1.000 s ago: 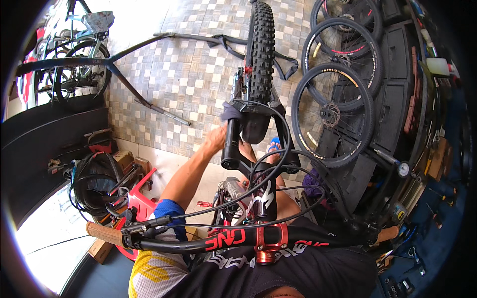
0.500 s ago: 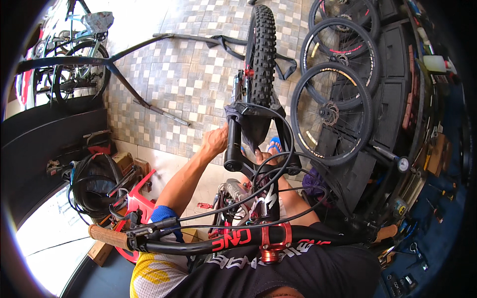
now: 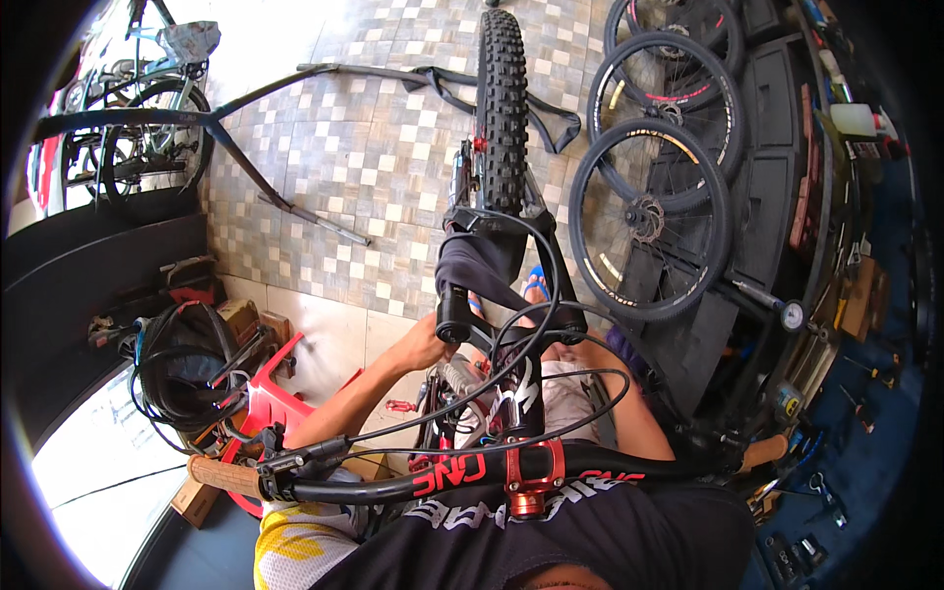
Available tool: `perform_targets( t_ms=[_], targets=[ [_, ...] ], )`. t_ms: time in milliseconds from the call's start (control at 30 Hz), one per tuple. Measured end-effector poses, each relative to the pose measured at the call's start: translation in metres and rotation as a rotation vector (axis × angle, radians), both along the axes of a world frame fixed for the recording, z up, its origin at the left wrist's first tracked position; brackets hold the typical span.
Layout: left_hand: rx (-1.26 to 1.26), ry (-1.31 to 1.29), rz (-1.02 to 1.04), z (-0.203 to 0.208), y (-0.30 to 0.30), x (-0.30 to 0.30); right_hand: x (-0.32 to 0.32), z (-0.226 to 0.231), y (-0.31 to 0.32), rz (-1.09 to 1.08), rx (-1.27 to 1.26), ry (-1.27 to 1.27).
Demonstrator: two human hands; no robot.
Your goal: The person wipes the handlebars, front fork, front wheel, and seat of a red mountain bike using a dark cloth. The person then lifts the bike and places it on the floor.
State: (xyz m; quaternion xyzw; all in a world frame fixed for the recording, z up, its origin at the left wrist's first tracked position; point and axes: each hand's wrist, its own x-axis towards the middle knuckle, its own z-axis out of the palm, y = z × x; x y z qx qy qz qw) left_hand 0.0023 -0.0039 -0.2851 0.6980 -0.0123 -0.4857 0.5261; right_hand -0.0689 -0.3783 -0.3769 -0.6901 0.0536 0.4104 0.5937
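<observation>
From the head view, a mountain bike fills the middle of the frame, its black handlebar (image 3: 472, 472) running across the lower part with a red stem clamp at centre and a tan grip at lower left. The left hand (image 3: 425, 344) reaches in from the lower left and rests against the top of the black fork leg (image 3: 454, 313), fingers curled together on it. The right hand is hidden behind the frame and cables, so I cannot tell its state. The knobby front tyre (image 3: 501, 98) stands upright at top centre on the tiled floor (image 3: 344, 157). Loose wheels (image 3: 649, 221) lean at upper right; a red stool (image 3: 270, 398) sits at lower left.
</observation>
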Motion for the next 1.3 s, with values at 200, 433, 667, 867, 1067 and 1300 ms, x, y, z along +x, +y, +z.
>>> perform_targets(
  t_ms=[200, 433, 667, 867, 1067, 1300],
  targets=[
    [0.035, -0.145, -0.039, 0.005, 0.000, 0.027, 0.015, 0.079, -0.113, -0.680, -0.016, -0.012],
    [-0.176, -0.297, 0.186, -0.029, -0.062, 0.022, 0.100, 0.140, -0.107, -0.783, 0.515, -0.048],
    [-0.321, -0.332, 0.533, -0.001, -0.120, 0.061, 0.183, 0.166, -0.009, 0.158, -0.040, -0.581],
    [0.075, -1.080, -0.006, 0.013, -0.114, 0.074, 0.186, 0.163, 0.009, 0.343, -0.037, -0.732],
    [0.081, -0.431, 0.155, -0.037, -0.123, 0.018, 0.137, 0.112, -0.049, 0.373, -0.166, -0.279],
    [0.065, -0.199, 0.268, -0.065, -0.135, 0.001, 0.109, 0.084, -0.011, -0.391, 0.426, -0.141]
  ],
)
